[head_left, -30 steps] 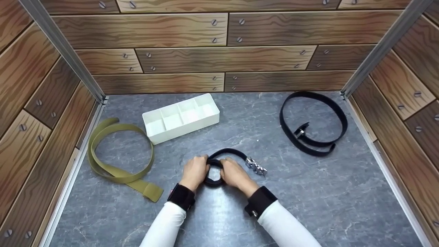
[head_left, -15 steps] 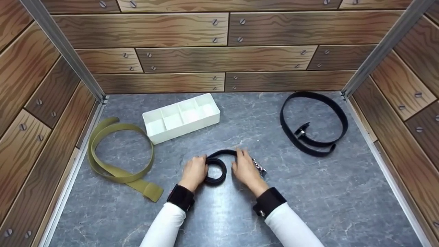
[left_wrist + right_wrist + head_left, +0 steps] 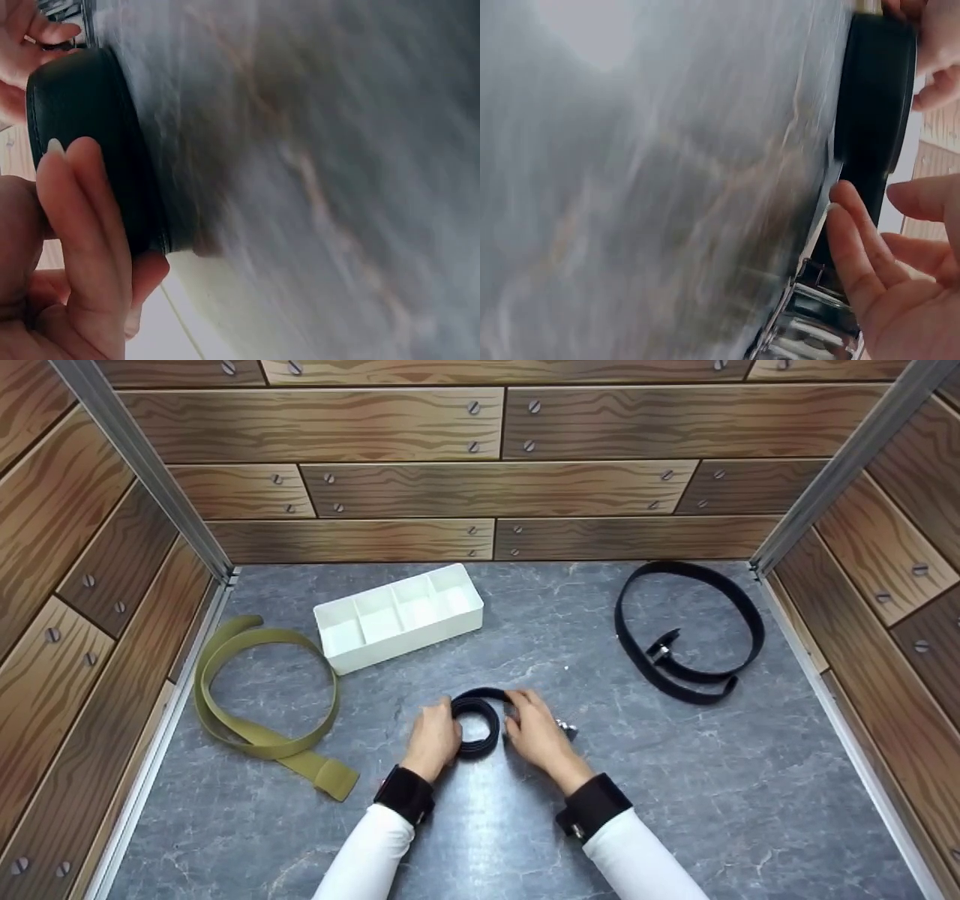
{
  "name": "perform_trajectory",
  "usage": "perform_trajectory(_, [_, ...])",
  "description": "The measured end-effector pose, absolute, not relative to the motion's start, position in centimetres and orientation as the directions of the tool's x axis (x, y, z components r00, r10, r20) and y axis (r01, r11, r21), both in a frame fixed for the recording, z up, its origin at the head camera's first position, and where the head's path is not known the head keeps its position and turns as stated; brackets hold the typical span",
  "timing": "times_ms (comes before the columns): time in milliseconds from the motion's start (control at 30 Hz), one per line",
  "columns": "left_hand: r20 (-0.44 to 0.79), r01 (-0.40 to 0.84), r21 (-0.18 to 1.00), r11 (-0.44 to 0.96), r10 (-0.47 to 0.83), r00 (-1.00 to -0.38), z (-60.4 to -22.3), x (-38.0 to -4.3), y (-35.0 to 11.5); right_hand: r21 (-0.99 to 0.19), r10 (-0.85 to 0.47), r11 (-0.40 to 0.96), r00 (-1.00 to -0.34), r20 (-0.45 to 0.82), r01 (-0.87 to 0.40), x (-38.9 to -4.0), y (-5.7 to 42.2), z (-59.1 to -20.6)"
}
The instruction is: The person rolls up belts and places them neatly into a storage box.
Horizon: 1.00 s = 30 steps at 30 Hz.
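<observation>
Head view, lower centre: left hand [image 3: 435, 741] grips the belt coil [image 3: 492, 731], right hand [image 3: 540, 737] hops off to pinch its tail [image 3: 484, 692], winding seemingly unfinished.

Some sort of purpose-built booth, closest to a lab or studio recording bay; what building it's in, can't tell from here. Back wall [image 3: 405, 487], left wall [image 3: 52, 540] and right wall [image 3: 907, 532] all carry cartoonish wood planks with drawn-looking screw heads [image 3: 474, 408], so likely printed panels. Grey metal corner posts [image 3: 140, 457] join them, pale edge strips [image 3: 147, 772] along the bottom. Work surface [image 3: 750, 795] is grey, marble-patterned, with bright glare [image 3: 484, 817] near the front. Black wrist bands [image 3: 598, 806] fit a recording setup too.
</observation>
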<state>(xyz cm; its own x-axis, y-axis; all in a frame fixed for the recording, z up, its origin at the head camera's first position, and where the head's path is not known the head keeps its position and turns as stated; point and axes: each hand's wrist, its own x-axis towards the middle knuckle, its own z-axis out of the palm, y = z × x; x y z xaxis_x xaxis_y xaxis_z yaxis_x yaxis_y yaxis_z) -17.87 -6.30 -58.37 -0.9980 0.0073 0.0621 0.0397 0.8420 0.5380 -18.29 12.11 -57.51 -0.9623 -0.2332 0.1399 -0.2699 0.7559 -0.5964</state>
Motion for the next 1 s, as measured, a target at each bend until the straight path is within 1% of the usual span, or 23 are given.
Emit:
perform_trajectory(100, [0.055,0.025,0.528,0.849,-0.005,-0.998,-58.3,-17.8,-5.9,-0.597,-0.196,0.757,-0.964,0.182,-0.266,-17.8,11.2,-57.6])
perform_trajectory(167, [0.060,0.023,0.520,0.854,-0.010,-0.998,-58.3,-17.7,-5.8,-0.595,-0.162,0.767,-0.969,0.186,-0.242,-17.4,10.5,-57.7])
perform_trajectory(333, [0.037,0.040,0.487,0.873,0.025,-0.999,-57.8,-17.7,-5.9,-0.563,-0.127,0.809,-0.985,0.114,-0.170,-17.0,9.5,-57.7])
perform_trajectory(433, [0.030,0.076,0.448,0.891,0.070,-0.997,-57.4,-17.9,-6.3,-0.537,-0.166,0.822,-0.982,0.090,-0.188,-17.1,9.3,-57.7])
perform_trajectory(567, [0.071,0.169,0.407,0.898,0.153,-0.986,-57.2,-18.2,-6.9,-0.484,-0.250,0.837,-0.965,0.079,-0.256,-17.4,9.4,-57.4])
perform_trajectory(667, [0.097,0.236,0.395,0.888,0.215,-0.972,-57.4,-18.4,-7.2,-0.431,-0.328,0.838,-0.940,0.091,-0.334,-17.6,9.5,-57.3])
perform_trajectory(767, [0.112,0.277,0.398,0.875,0.253,-0.961,-57.8,-18.5,-7.4,-0.417,-0.363,0.831,-0.927,0.091,-0.367,-17.6,9.6,-57.3])
perform_trajectory(833, [0.122,0.287,0.412,0.865,0.260,-0.958,-57.9,-18.5,-7.4,-0.439,-0.350,0.829,-0.934,0.074,-0.345,-17.6,9.6,-57.2])
perform_trajectory(1000, [0.123,0.281,0.458,0.843,0.253,-0.960,-58.1,-18.5,-7.1,-0.501,-0.253,0.831,-0.966,0.048,-0.242,-17.2,9.7,-57.0])
